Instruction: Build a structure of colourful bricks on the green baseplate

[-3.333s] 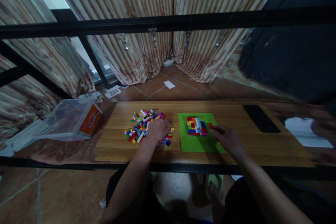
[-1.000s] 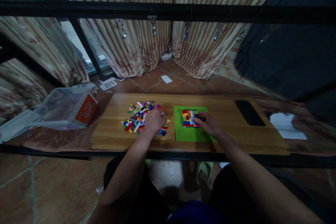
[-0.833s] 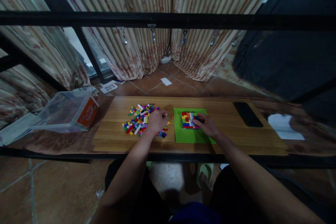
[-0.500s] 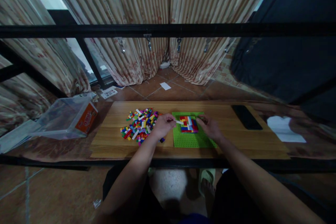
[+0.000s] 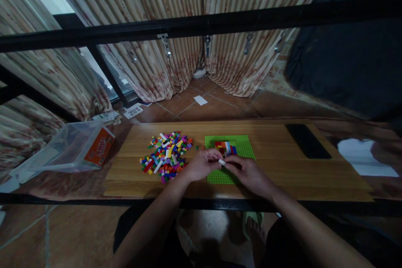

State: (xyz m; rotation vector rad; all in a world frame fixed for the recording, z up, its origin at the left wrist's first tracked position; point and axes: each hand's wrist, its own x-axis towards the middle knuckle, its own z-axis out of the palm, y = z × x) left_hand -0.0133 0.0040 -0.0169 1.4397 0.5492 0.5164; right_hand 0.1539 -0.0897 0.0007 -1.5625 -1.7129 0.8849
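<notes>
A small white toy brick (image 5: 222,162) is pinched between the fingertips of both hands, above the front part of the green baseplate (image 5: 249,144). My left hand (image 5: 202,164) grips it from the left, fingers curled. From the right, my right hand (image 5: 251,172) holds its other end, thumb and fingers closed. Just beyond the fingers, a layered block of red, orange, white and blue bricks (image 5: 226,148) stands on the baseplate, its near side partly hidden by the hands. To the left lies a loose pile of multicoloured bricks (image 5: 168,153).
The wooden board (image 5: 279,176) carries a black phone (image 5: 307,141) at its right. White paper (image 5: 366,157) lies past its right end. A clear plastic box (image 5: 75,146) with an orange label lies left of it. A dark metal bar (image 5: 226,204) runs along the near edge.
Both hands have come together nearer to me, in front of the brick block. The white brick, earlier in my left hand alone, is now between both hands. The view has shifted and tilted slightly.
</notes>
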